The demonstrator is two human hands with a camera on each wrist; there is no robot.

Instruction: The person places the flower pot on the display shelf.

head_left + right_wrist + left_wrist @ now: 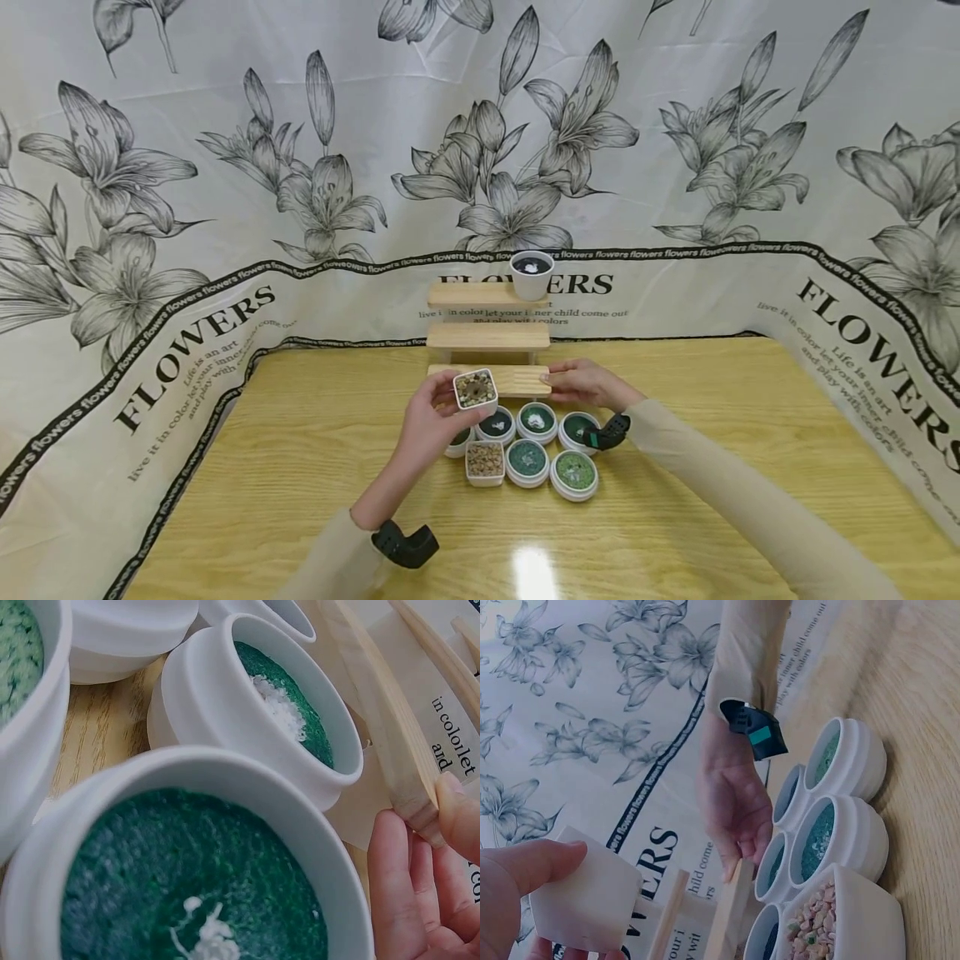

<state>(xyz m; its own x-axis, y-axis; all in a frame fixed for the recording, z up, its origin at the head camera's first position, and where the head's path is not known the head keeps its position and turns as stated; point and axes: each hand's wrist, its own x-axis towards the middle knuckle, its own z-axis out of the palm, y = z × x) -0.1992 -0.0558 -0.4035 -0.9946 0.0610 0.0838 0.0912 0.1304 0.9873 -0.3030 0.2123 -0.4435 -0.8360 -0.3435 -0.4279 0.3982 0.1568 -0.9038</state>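
White plastic-looking and square, a pot [589,889] of pebbles is pinched in your left hand [431,423], raised near the wooden stand [487,336]. Your right hand [588,383] pinches the right end of its lowest step [522,382]. One round pot [531,289] tops the stand; six round pots [574,493] and another square pot [486,481] cluster on the table [300,458]. Behind hangs flowered cloth [247,217].

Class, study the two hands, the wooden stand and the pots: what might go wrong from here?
1. The left hand holds a square pot off the table; a slip might spill its gravelly filling.
2. The right hand grips the end of the lowest step of the wooden stand; a tug could topple the white pot on the top step.
3. The right wrist's black device sits close to a round green pot and may nudge it.
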